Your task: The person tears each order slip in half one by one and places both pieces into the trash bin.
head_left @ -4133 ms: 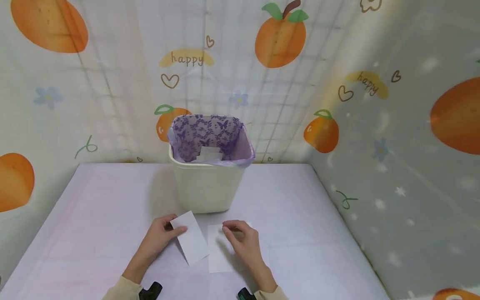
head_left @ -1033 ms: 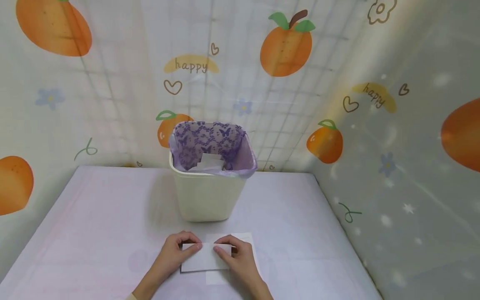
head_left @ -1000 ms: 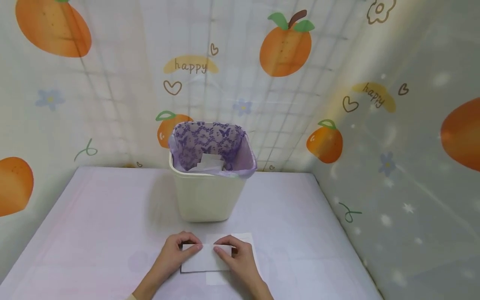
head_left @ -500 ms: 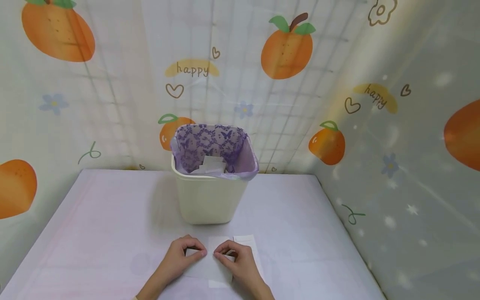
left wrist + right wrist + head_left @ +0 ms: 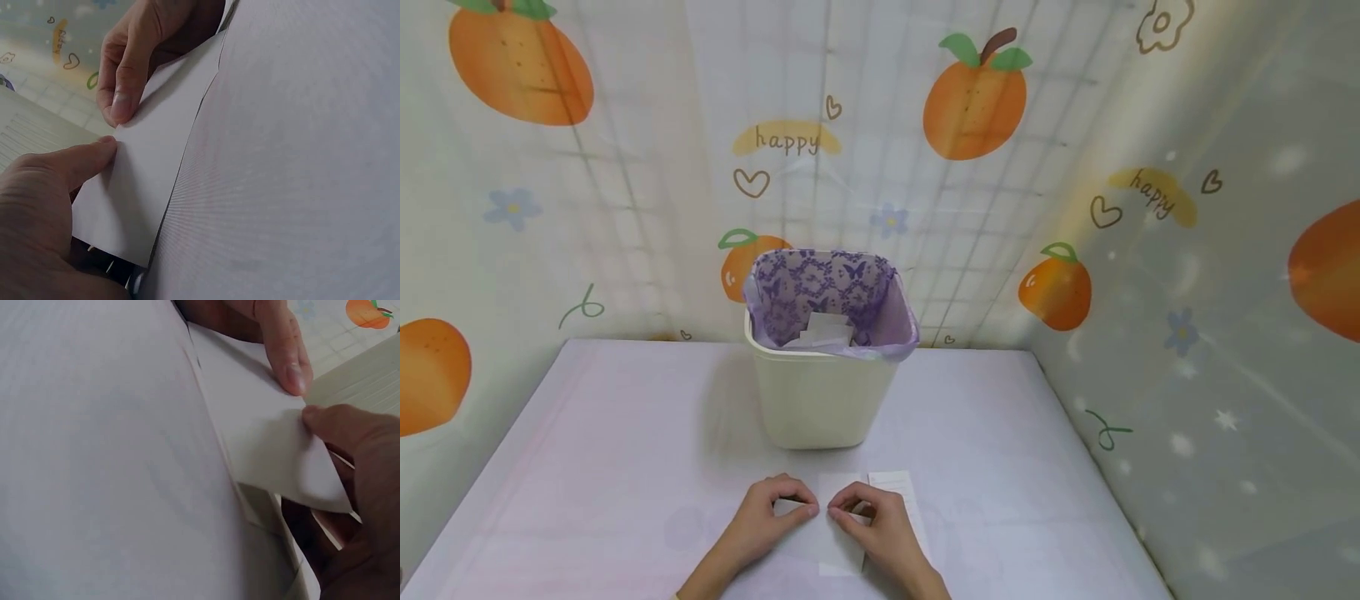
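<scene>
A white sheet of paper (image 5: 805, 537) is pinched by both hands along its far edge, in front of the bin. My left hand (image 5: 763, 521) has thumb and fingertips on that edge, left of the middle. Close beside it, my right hand (image 5: 883, 525) pinches the same edge, the two thumb tips a small gap apart. In the left wrist view the paper (image 5: 153, 150) looks whole between the thumbs, its near edge low by the tabletop. From the right wrist, the paper (image 5: 262, 425) bends slightly at the corner by the right hand.
A cream bin (image 5: 820, 400) stands just beyond the hands, lined with a purple patterned bag (image 5: 887, 308). White paper pieces (image 5: 827, 329) lie inside. A lined sheet (image 5: 891, 482) lies partly under the right hand on the pale table (image 5: 625, 442). Fruit-print curtains (image 5: 647, 167) enclose the back and sides.
Earlier the left hand alone held the paper, tilted, with the right hand apart. Both hands then took its far edge; since then their fingertips have moved closer together and the paper has tilted.
</scene>
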Demonstrator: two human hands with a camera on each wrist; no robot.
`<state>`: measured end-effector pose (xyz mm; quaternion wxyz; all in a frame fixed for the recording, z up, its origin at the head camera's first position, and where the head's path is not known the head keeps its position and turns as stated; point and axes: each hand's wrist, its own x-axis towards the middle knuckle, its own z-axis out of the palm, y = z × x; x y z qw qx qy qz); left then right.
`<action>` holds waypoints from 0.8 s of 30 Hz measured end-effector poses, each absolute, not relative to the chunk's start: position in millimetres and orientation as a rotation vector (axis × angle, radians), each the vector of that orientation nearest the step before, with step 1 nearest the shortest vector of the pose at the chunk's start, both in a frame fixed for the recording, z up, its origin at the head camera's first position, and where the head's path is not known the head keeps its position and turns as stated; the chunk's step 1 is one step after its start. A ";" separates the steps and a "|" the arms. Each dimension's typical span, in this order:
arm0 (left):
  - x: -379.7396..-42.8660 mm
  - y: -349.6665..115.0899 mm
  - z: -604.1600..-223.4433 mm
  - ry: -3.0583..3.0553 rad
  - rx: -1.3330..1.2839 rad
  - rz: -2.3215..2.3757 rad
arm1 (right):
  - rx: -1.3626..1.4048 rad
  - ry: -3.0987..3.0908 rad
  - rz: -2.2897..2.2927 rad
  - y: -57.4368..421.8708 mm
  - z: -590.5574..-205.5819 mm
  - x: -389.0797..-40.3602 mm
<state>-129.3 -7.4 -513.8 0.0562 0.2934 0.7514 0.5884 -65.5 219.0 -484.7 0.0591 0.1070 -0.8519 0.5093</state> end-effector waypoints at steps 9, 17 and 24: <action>-127.5 -6.9 -514.0 2.286 0.924 1.764 | 0.354 -2.578 1.512 218.6 -488.3 -65.2; -124.6 -4.6 -514.5 2.267 0.932 1.774 | 0.374 -2.582 1.479 219.4 -490.1 -62.9; -119.1 -0.6 -510.5 2.247 0.925 1.855 | 0.365 -2.559 1.556 219.0 -487.1 -62.2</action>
